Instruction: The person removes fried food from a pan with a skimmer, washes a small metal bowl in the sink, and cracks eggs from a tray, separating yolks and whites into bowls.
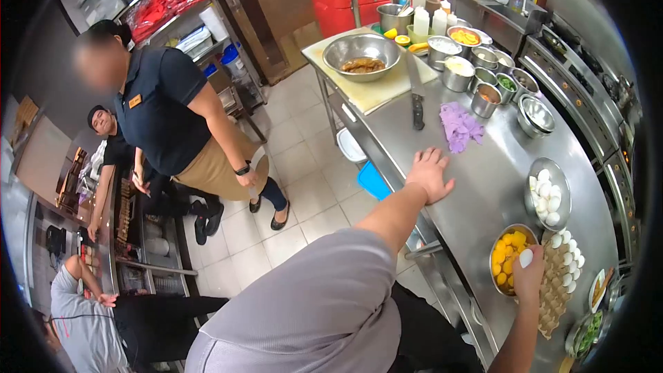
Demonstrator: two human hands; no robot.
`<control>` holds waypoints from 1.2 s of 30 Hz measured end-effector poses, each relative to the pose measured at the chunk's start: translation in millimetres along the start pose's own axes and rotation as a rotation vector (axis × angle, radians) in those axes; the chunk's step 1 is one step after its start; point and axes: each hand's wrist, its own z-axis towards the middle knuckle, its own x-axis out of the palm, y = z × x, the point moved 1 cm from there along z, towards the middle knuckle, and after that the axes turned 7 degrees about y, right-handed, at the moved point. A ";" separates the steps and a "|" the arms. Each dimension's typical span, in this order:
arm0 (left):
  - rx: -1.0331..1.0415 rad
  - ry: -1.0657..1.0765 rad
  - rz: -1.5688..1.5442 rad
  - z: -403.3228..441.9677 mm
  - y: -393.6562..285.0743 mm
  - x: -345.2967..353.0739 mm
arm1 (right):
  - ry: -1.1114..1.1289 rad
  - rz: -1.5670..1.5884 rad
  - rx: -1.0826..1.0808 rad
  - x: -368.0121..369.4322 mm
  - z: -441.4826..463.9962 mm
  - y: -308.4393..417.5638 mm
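My left hand (429,175) rests flat on the steel table (483,179), fingers spread, near a crumpled purple cloth (460,126) and a knife (417,107). A white egg (526,257) is in my right hand (530,278), at the right rim of a metal bowl of egg yolks (509,255). Whether its shell is cracked I cannot tell. Beside that hand lies a cardboard egg tray (552,276) with white eggs along its right side. A metal bowl (564,181) of white eggs or shells stands just behind.
A cutting board (376,93) carries a steel bowl (361,55) with brown food. Several small metal containers (457,74) and squeeze bottles (421,21) stand at the far end. Stoves (577,83) line the right. People in dark shirts (162,90) stand left across the tiled floor.
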 end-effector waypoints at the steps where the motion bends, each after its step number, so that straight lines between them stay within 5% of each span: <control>1: -0.001 0.000 -0.003 -0.6 0.1 0.1 | -0.014 -0.002 -0.022 1.4 0.5 -3.1; 8: 0.027 0.086 0.070 10.6 10.5 13.1 | -0.054 -0.021 0.005 1.4 0.0 -9.8; 10: 0.107 -0.074 0.083 16.5 19.4 28.8 | 0.000 0.051 0.024 -5.4 0.5 -6.7; 19: -0.019 0.004 0.179 9.9 -1.2 13.3 | 0.054 0.084 0.263 -32.7 1.9 12.5; 28: -0.019 -0.005 0.171 7.0 -4.9 10.8 | -0.018 0.186 0.280 -83.6 -7.4 64.9; 34: -0.020 -0.005 0.182 8.3 -2.8 13.1 | -0.411 0.069 -0.090 -130.9 14.2 75.5; 36: -0.020 -0.005 0.172 8.7 -2.6 13.4 | -0.544 0.339 -0.104 -149.4 33.1 91.6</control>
